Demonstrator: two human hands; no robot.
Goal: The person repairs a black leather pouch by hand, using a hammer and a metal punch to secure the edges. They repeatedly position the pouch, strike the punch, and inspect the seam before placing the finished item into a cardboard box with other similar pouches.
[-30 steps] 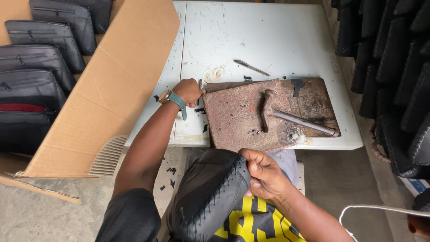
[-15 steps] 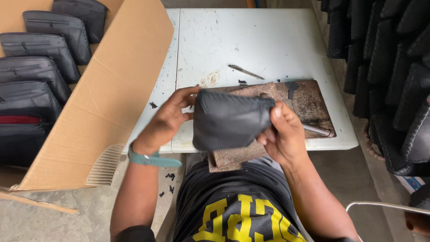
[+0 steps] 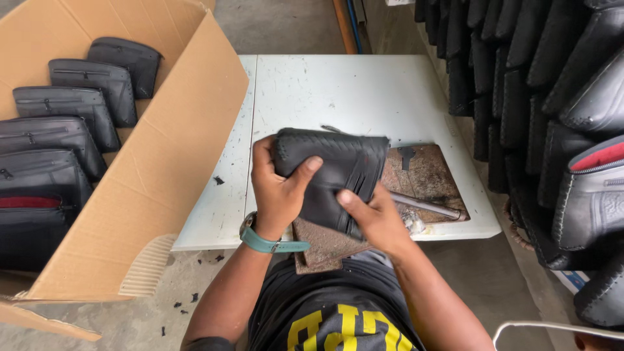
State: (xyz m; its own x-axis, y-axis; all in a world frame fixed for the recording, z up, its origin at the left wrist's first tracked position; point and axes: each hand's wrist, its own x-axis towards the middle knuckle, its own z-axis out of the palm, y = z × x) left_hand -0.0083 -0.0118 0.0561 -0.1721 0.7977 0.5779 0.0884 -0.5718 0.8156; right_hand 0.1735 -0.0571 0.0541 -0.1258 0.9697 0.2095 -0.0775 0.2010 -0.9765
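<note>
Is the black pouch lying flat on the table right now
No, both the left hand and the right hand hold the black pouch up above the white table.

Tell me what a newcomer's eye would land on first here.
First, the black stitched pouch held up mid-frame by the left hand and right hand over the white table. Next, the big cardboard box at left with a row of similar black pouches inside.
</note>
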